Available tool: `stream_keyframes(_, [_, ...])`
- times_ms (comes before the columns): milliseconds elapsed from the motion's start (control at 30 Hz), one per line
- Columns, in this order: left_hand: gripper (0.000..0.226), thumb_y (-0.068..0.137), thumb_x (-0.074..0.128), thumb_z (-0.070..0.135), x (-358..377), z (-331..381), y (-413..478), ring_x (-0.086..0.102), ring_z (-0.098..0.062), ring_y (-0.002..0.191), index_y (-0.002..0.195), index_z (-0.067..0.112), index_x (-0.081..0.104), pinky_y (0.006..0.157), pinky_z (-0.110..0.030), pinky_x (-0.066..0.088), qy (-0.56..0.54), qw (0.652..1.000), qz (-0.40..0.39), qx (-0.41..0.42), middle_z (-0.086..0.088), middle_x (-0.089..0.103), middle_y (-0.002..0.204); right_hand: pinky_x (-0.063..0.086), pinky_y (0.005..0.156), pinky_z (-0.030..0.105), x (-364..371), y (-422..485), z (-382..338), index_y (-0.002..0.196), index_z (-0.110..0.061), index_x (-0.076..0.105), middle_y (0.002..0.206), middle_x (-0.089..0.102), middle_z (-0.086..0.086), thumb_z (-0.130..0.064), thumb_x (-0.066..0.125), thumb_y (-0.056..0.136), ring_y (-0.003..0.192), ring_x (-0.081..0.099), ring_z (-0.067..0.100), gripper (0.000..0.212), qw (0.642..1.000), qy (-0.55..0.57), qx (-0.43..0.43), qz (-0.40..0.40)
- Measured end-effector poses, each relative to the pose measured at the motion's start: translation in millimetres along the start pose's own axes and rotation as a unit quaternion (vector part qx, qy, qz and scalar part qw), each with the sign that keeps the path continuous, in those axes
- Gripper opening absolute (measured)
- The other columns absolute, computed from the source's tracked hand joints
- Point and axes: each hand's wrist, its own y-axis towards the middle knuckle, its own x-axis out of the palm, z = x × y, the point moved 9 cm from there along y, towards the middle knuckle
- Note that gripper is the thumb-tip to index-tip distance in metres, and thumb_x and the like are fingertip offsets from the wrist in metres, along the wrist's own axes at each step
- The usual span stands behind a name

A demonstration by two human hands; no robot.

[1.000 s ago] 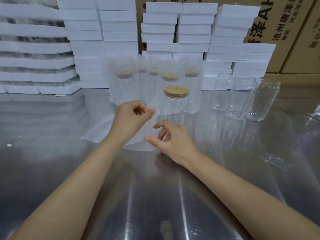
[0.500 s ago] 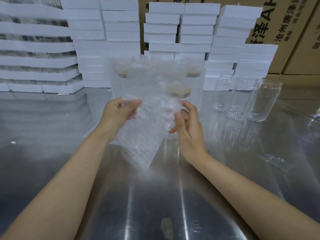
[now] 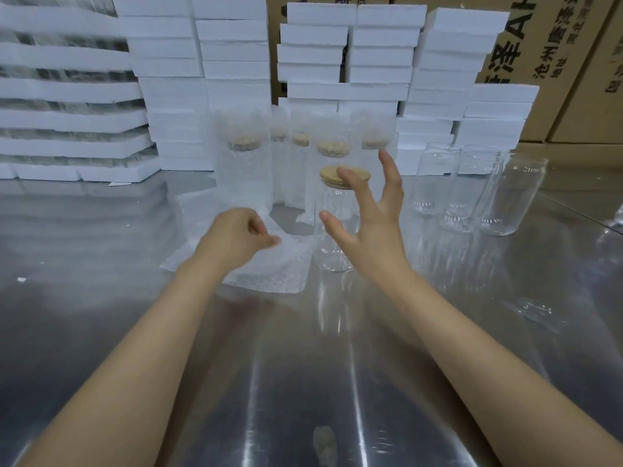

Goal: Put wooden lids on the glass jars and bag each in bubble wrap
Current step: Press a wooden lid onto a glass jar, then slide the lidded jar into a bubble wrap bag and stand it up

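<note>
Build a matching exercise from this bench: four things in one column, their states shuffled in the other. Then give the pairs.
Things
1. left hand
2. right hand
3. jar by the right hand
4. group of three jars

States
A. no lids, no wrap
B. fingers spread wide
C. wooden lid on, no wrap
D. fingers curled, over the flat bubble wrap

Pairs: 1-D, 2-B, 3-C, 4-A
</note>
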Motion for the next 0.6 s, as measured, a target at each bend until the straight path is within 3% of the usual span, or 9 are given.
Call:
stream_keyframes(67, [0.033,0.07,0.081,0.044,24,-8,-8,0.056,-0.011,0.076,0.077,0.018,0.062,0.064,-0.024,0.041,0.065,0.986,-0.151,-0.022,0.007,0.061,0.08,0.026,0.101,0.017,2,-1,4,0.134,-0.027,0.043,0.157,0.005,0.004,-0.039,0.068,0.086,0.144,0.012,0.01,0.055,1.0,0.026,0.013,-0.007])
stream_keyframes(133, [0.031,0.069,0.081,0.043,27,-14,-14,0.059,-0.012,0.081,0.08,0.02,0.064,0.072,-0.026,0.047,0.099,0.976,-0.191,-0.031,0.007,0.063,0.084,0.032,0.095,0.004,0,-4,11,0.135,-0.019,0.037,0.152,0.016,0.006,-0.032,0.072,0.085,0.14,0.021,0.003,0.062,0.998,0.065,0.027,0.009])
stream_keyframes(200, [0.017,0.076,0.076,0.031,22,-17,-12,0.063,-0.017,0.082,0.079,0.017,0.068,0.075,-0.029,0.053,0.09,0.98,-0.177,-0.032,0.004,0.068,0.085,0.042,0.102,0.02,-3,-7,23,0.135,-0.026,0.03,0.141,0.025,-0.003,-0.028,0.074,0.084,0.132,0.038,0.014,0.067,0.992,0.108,0.063,0.02])
stream_keyframes(267, [0.012,0.082,0.066,0.019,17,-15,-9,0.062,-0.018,0.073,0.075,0.01,0.069,0.065,-0.025,0.05,0.08,0.985,-0.154,-0.023,0.001,0.068,0.078,0.05,0.096,0.034,-8,-11,34,0.128,-0.041,0.025,0.133,0.03,-0.011,-0.032,0.075,0.082,0.117,0.05,0.015,0.069,0.984,0.137,0.109,0.045])
stream_keyframes(400, [0.025,0.089,0.065,0.026,4,-4,-4,0.056,-0.011,0.056,0.07,0.01,0.065,0.05,-0.018,0.039,-0.008,0.998,-0.067,-0.008,-0.003,0.064,0.065,0.053,0.077,0.017,-28,-19,52,0.122,-0.034,0.027,0.129,0.036,-0.009,-0.037,0.077,0.077,0.106,0.059,0.011,0.067,0.956,0.193,0.169,0.145])
stream_keyframes(433, [0.023,0.089,0.067,0.025,2,0,-4,0.056,-0.008,0.053,0.07,0.011,0.066,0.048,-0.014,0.039,-0.039,0.998,-0.047,-0.003,-0.003,0.065,0.063,0.055,0.078,0.02,-32,-20,57,0.12,-0.03,0.027,0.129,0.038,-0.006,-0.037,0.076,0.077,0.103,0.062,0.011,0.065,0.943,0.215,0.187,0.171])
stream_keyframes(467, [0.017,0.087,0.069,0.022,2,5,-5,0.057,-0.006,0.052,0.073,0.012,0.068,0.049,-0.01,0.041,-0.073,0.997,-0.04,0.003,-0.003,0.066,0.063,0.057,0.082,0.03,-35,-22,62,0.117,-0.027,0.026,0.128,0.038,-0.002,-0.035,0.075,0.078,0.099,0.064,0.01,0.063,0.924,0.249,0.21,0.198])
stream_keyframes(533, [0.003,0.083,0.071,0.01,12,14,-9,0.066,-0.009,0.061,0.086,0.008,0.071,0.066,-0.014,0.052,-0.14,0.989,-0.052,0.004,-0.005,0.07,0.07,0.059,0.083,0.047,-35,-26,73,0.116,-0.021,0.024,0.127,0.038,0.002,-0.028,0.074,0.084,0.095,0.065,0.01,0.059,0.869,0.341,0.265,0.242])
stream_keyframes(600, [0.015,0.08,0.069,0.002,25,21,-13,0.07,-0.021,0.071,0.095,0.003,0.07,0.079,-0.027,0.057,-0.202,0.977,-0.068,-0.013,-0.01,0.069,0.073,0.06,0.076,0.046,-25,-27,76,0.116,-0.019,0.024,0.124,0.041,0.0,-0.025,0.072,0.087,0.105,0.065,0.023,0.056,0.812,0.436,0.303,0.242])
